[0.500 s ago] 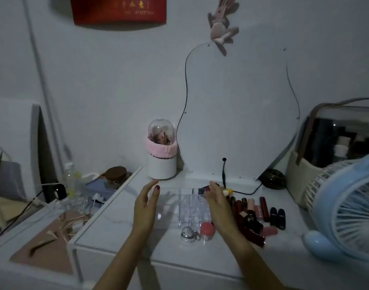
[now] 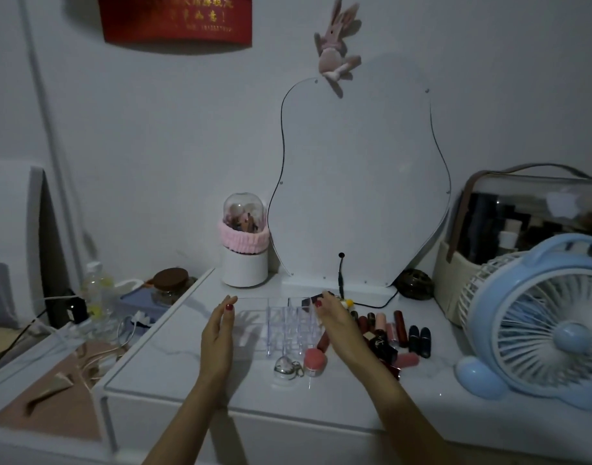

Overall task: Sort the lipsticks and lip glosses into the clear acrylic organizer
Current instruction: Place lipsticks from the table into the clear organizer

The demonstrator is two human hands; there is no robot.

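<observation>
Head view: the clear acrylic organizer (image 2: 284, 325) stood on the white vanity top (image 2: 174, 360) before the mirror (image 2: 361, 182), its compartments apparently unfilled, while the lipsticks and lip glosses (image 2: 393, 330) lay in a loose cluster just to its right. The left hand (image 2: 217, 333) was open beside the organizer's left edge, and the right hand (image 2: 338, 318), fingers extended and gripping nothing, lay at its right edge. The step appeared to be positioning the organizer; the next move called for picking one tube and standing it in a compartment.
</observation>
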